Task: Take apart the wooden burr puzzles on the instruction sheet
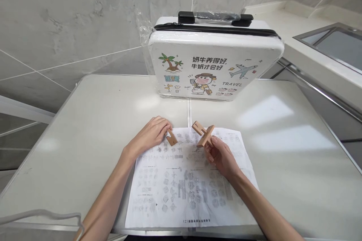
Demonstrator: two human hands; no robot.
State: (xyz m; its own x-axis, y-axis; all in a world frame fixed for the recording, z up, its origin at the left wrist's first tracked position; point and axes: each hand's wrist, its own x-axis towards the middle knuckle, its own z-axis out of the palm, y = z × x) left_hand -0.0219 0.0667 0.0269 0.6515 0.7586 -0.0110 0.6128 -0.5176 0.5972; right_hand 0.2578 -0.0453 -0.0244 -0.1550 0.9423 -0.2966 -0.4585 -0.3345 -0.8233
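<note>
My right hand (220,156) pinches a small wooden puzzle assembly (203,133) made of crossed notched sticks, held just above the printed instruction sheet (183,184). My left hand (151,133) rests palm down at the sheet's upper left corner, its fingers curled over a single wooden puzzle piece (171,138) that lies on the paper. The two wooden parts are apart, roughly a hand's width from each other.
A white suitcase (215,64) with cartoon prints and a black handle stands at the back of the white folding table (85,128). A counter with a sunken steel sink (333,43) runs along the right. Grey tiled walls lie behind.
</note>
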